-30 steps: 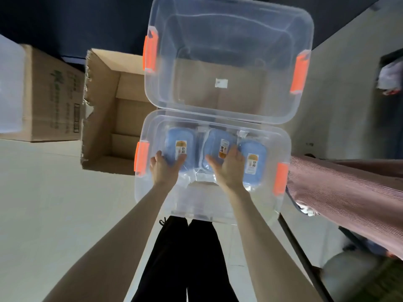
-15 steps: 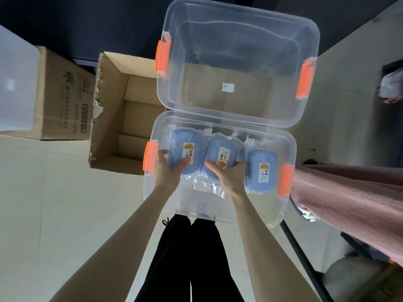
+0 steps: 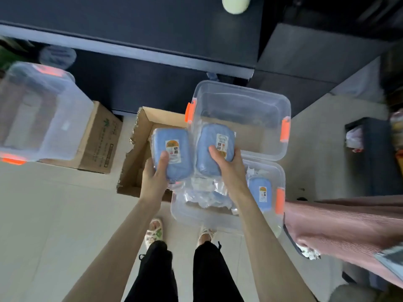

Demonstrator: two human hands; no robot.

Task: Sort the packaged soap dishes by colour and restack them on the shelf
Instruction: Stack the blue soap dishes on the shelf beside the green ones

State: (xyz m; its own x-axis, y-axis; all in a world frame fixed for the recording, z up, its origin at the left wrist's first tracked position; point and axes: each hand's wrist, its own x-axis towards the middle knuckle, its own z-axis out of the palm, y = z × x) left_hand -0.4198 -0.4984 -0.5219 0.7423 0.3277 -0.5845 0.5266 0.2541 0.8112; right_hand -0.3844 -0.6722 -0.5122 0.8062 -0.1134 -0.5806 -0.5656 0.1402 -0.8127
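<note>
My left hand (image 3: 155, 174) grips a blue packaged soap dish (image 3: 171, 156), thumb across its labelled face. My right hand (image 3: 229, 168) grips a second blue packaged soap dish (image 3: 212, 147) right beside it. Both are lifted above the near clear bin (image 3: 218, 216) with orange latches. Inside that bin lie a third blue soap dish (image 3: 260, 191) at the right and some crumpled clear wrapping. The dark shelf (image 3: 152, 55) runs across the top of the view.
A second clear bin (image 3: 242, 101) holding nothing stands just behind the near one. An open cardboard box (image 3: 141, 136) sits on the floor to the left. Further left a clear bin (image 3: 41, 114) rests on a closed carton (image 3: 100, 140). A pink-sleeved arm (image 3: 340, 221) reaches in from the right.
Both hands have lifted a blue soap dish each up out of the near bin. My view has pulled up and back, bringing the dark shelf and my feet into sight.
</note>
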